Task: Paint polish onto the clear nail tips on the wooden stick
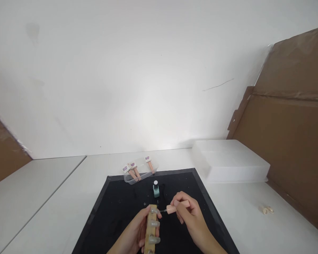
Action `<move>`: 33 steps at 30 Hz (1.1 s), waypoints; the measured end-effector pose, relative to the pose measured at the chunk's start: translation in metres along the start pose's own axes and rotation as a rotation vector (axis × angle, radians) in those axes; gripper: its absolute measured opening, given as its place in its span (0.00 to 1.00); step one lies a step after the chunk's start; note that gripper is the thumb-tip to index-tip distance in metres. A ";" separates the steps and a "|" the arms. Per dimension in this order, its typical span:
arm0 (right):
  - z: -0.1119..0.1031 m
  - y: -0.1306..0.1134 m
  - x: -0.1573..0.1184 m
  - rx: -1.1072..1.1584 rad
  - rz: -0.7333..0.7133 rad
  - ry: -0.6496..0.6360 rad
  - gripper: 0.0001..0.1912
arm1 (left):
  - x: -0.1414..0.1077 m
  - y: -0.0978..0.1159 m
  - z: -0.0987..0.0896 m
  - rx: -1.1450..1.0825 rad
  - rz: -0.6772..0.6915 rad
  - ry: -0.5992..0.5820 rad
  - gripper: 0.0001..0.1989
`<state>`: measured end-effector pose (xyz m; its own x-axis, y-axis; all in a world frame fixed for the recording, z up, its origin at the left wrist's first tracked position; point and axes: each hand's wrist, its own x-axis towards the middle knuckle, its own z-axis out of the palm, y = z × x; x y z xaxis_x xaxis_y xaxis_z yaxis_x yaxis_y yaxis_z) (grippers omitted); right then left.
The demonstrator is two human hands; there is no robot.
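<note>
My left hand point(141, 225) is wrapped round a wooden strip point(150, 231) that bears several translucent grey nail-shaped pieces point(154, 240) in a row. In my right hand point(188, 215) a pale pink handle point(172, 209) is pinched between thumb and fingers. Its thin dark tip point(163, 211) points left and reaches the topmost piece on the strip; whether it touches cannot be made out. Just beyond the strip, a small teal bottle point(156, 191) with a black and white cap stands upright on the black mat point(122, 197).
A clear tray point(132, 180) with pink labelled tubes point(136, 173) lies at the mat's back edge. At the right stands a white box point(235, 173). Small cream rings point(265, 210) lie on the white table point(243, 225). Brown cardboard point(288, 148) borders the right side.
</note>
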<state>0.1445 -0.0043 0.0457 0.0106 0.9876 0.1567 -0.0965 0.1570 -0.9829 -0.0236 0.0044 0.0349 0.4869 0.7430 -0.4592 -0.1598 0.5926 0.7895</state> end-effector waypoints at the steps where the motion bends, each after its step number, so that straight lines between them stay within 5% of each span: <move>1: 0.000 0.001 0.000 -0.003 -0.002 0.012 0.12 | 0.000 0.000 0.000 0.004 0.007 -0.002 0.21; 12: -0.004 0.003 -0.003 0.027 -0.113 -0.097 0.11 | 0.001 0.000 0.001 -0.002 -0.004 0.032 0.21; 27: -0.001 0.001 -0.001 0.004 -0.059 0.023 0.11 | 0.000 0.003 0.000 -0.032 0.038 -0.008 0.19; 33: -0.001 0.004 0.000 -0.005 -0.047 0.033 0.12 | 0.005 0.002 -0.005 -0.181 0.110 0.068 0.20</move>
<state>0.1448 -0.0036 0.0415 0.0484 0.9786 0.1998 -0.0905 0.2035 -0.9749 -0.0253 0.0109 0.0317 0.4003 0.8220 -0.4050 -0.3639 0.5482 0.7530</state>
